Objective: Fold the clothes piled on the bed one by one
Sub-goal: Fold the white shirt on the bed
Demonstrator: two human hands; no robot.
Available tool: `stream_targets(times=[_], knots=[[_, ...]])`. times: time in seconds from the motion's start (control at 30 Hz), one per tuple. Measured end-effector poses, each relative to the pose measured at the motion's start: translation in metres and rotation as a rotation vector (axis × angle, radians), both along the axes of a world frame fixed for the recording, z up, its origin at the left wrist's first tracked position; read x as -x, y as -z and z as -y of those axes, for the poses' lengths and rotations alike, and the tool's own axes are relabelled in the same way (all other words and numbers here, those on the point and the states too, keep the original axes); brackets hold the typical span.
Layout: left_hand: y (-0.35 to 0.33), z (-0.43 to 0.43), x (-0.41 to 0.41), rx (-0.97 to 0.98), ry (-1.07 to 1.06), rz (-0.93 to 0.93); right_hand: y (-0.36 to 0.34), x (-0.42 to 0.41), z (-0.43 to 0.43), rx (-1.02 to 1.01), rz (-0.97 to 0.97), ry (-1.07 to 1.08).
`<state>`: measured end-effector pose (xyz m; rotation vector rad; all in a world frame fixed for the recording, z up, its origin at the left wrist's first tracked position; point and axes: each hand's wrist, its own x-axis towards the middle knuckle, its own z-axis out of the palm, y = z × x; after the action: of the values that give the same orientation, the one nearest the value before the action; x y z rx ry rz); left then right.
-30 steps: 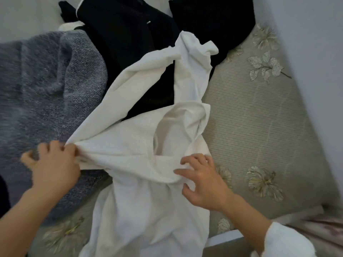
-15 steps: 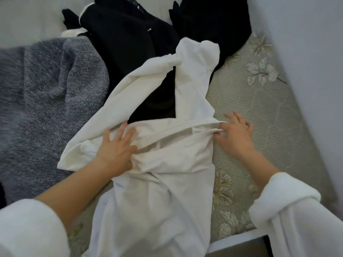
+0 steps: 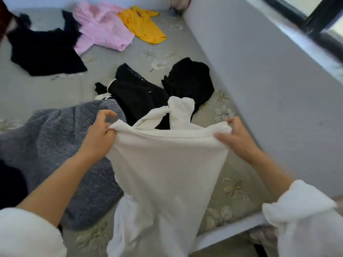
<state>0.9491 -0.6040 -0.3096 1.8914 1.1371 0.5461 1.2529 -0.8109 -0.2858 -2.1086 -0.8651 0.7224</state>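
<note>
A white garment (image 3: 167, 173) hangs lifted off the bed between my two hands. My left hand (image 3: 100, 134) grips its upper left corner and my right hand (image 3: 239, 140) grips its upper right corner, so the top edge is stretched between them. Two white sleeves (image 3: 178, 112) trail behind the top edge onto the black clothes. The garment's lower part drops past the near edge of the bed (image 3: 27, 93).
A grey knit garment (image 3: 52, 145) lies on the left. Black clothes (image 3: 141, 91) and another black piece (image 3: 189, 78) lie just beyond. Farther back lie a black top (image 3: 44, 52), a pink garment (image 3: 104, 30) and a yellow one (image 3: 143, 25). A grey wall (image 3: 259, 75) bounds the right side.
Both hands went from pressing flat on the white garment to gripping its two upper corners and lifting it. The view tilted up, showing more of the bed.
</note>
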Motion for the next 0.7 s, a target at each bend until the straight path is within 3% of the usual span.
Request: stream_targets(times=[0.1,0.2,0.27,0.33,0.47,0.53,0.7], knots=[[-0.046,0.009,0.018,-0.004,0.161,-0.231,-0.044,0.01,0.016,0.288,0.131,-0.257],[-0.094,0.014,0.045,0.395,0.506,-0.448,-0.081,0.013,0.029,0.608,0.333,-0.524],[-0.121,0.015,0.061,0.542,0.636,-0.53,-0.104,0.017,0.038,0.732,0.416,-0.55],[-0.143,0.013,0.072,0.465,0.588,-0.514,-0.133,0.022,0.051,0.703,0.324,-0.561],[-0.192,-0.007,0.086,0.442,0.403,-0.187,-0.196,0.006,0.074,0.232,-0.132,-0.449],[-0.212,-0.012,0.084,0.258,0.327,-0.232,-0.212,-0.006,0.072,0.137,-0.077,-0.404],[-0.191,-0.015,0.029,-0.507,-0.003,-0.88,-0.177,-0.011,0.021,0.394,0.757,-0.155]])
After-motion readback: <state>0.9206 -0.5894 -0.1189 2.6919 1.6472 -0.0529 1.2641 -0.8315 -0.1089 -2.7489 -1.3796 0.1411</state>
